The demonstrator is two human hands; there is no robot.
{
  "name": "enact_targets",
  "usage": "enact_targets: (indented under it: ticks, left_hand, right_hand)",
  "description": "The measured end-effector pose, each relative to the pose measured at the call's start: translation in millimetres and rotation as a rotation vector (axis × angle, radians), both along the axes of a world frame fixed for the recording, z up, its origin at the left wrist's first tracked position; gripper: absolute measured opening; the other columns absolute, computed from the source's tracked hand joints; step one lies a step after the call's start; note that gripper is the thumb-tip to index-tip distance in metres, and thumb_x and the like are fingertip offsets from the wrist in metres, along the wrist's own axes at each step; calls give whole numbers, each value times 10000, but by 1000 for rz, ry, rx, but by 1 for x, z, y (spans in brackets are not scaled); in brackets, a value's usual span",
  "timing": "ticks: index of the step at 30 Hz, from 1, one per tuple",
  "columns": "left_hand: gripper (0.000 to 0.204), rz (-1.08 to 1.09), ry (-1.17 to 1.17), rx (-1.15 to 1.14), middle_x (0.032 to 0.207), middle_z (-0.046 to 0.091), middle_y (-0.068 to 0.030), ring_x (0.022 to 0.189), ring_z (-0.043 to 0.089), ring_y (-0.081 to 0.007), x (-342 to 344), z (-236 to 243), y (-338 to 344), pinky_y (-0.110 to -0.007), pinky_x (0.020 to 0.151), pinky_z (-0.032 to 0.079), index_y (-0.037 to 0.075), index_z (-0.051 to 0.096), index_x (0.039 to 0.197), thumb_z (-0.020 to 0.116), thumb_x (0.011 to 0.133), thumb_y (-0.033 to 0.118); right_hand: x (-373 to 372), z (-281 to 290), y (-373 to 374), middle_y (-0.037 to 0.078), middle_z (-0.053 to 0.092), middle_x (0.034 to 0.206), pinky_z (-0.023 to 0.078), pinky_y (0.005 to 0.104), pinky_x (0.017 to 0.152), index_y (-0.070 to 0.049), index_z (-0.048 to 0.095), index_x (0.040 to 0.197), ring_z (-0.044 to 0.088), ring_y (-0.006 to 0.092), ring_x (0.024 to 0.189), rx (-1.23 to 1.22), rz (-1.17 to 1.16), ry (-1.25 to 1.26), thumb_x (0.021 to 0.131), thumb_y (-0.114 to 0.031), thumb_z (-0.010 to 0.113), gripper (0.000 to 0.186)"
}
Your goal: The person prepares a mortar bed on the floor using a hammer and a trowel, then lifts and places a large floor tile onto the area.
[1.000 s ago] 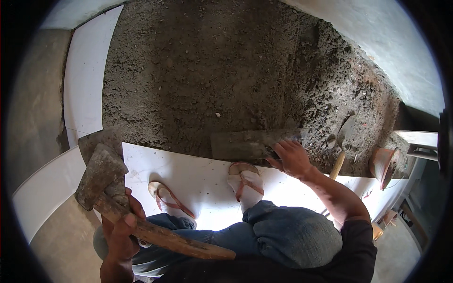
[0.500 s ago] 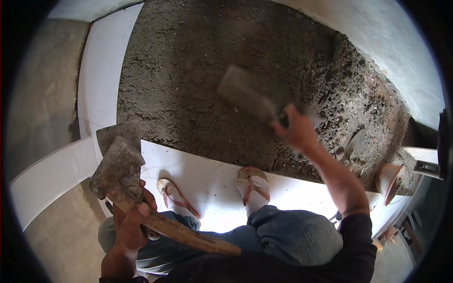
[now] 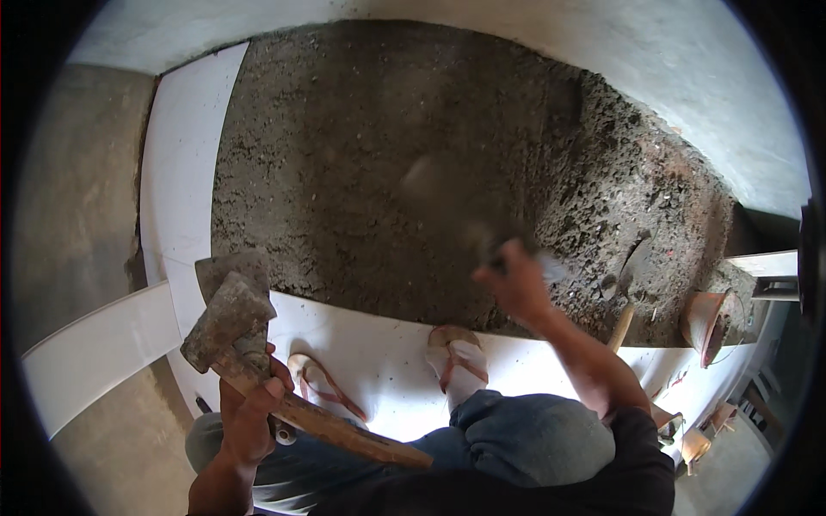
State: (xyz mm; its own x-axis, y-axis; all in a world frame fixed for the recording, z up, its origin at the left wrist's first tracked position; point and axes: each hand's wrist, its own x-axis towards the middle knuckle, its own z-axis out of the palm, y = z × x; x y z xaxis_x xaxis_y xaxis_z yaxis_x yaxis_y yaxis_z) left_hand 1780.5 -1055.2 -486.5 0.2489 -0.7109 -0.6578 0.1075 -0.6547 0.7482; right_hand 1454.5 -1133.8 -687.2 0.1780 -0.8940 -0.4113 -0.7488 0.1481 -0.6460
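Observation:
My left hand (image 3: pixel 254 408) is closed round the wooden handle of a hatchet-like tool (image 3: pixel 225 322), its mortar-crusted metal head pointing up and left. Behind that head shows a flat metal blade (image 3: pixel 237 268), seemingly of a second tool in the same grip; a round handle end pokes out below the fingers. My right hand (image 3: pixel 520 288) grips a rectangular finishing trowel (image 3: pixel 456 206), smeared by motion, over the grey mortar bed (image 3: pixel 361 172). Whether the trowel's blade touches the mortar I cannot tell. The mortar looks smoother in the middle and lumpy toward the right.
White tiles (image 3: pixel 396 378) run along the near side under my sandalled feet, and others (image 3: pixel 181 155) line the left. A mortar-stained bucket (image 3: pixel 704 322) lies tilted at right, near a wooden handle (image 3: pixel 621 327). Walls (image 3: pixel 654 52) bound the far side; a white ledge (image 3: pixel 103 353) stands left.
The view has shifted, showing more of the far wall. My right hand and the trowel have moved nearer to me and slightly left. My left hand keeps its grip.

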Motion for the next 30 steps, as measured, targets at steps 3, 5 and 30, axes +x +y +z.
enact_targets:
  ticks: [3, 5, 30]
  left_hand:
    - [510, -58, -17, -43, 782, 552, -71, 652, 524, -121, -3, -5, 0, -226, 564, 429, 26, 409, 1133, 651, 736, 236]
    - [486, -70, -6, -37, 797, 556, -78, 701, 528, -129, -4, -2, 1, -241, 617, 422, 11, 412, 1125, 632, 732, 194]
    - [466, 42, -92, -100, 757, 550, -71, 618, 525, -125, -4, -7, 16, -233, 528, 436, 25, 432, 1101, 629, 723, 213]
  right_hand:
    - [25, 0, -24, 260, 605, 831, 487, 451, 661, -33, 452, 984, 630, 390, 798, 120, 186, 34, 808, -385, 665, 448]
    - [24, -5, -74, 260, 613, 854, 488, 454, 682, -16, 442, 1058, 635, 377, 811, 156, 33, 53, 830, -426, 630, 505]
    - [-117, 9, -100, 226, 609, 897, 475, 387, 685, 81, 512, 1000, 612, 304, 807, -178, -743, 27, 854, -373, 623, 490]
